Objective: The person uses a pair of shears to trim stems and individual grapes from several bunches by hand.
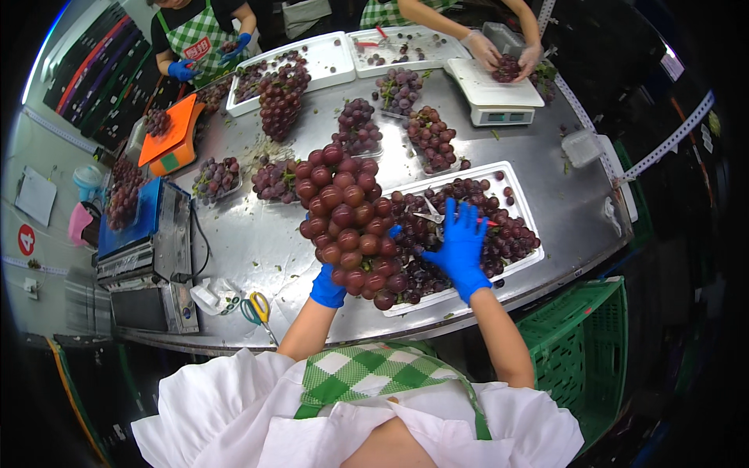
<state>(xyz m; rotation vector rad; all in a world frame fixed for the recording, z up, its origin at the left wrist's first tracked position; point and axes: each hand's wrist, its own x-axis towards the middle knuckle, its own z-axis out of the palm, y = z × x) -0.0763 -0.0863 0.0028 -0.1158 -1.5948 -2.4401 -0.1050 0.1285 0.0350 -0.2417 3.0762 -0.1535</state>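
Observation:
My left hand [330, 285], in a blue glove, holds up a large bunch of red grapes [348, 222], which hides most of its fingers. My right hand [462, 245], also blue-gloved, is spread with its palm down over the white tray [514, 175] full of dark red grapes [518, 237]. Snips with red handles [432, 215] lie on those grapes, their metal blades pointing left and the handles partly behind my right fingers. Whether my right hand touches the grapes or the snips, I cannot tell.
Scissors [260, 310] lie near the table's front edge. Packed grapes [216, 178] stand across the metal table [246, 234]. A blue-topped scale [126, 216] is at left, an orange scale [169, 134] behind it, a white scale [503, 93] at back right. Two co-workers handle grapes opposite.

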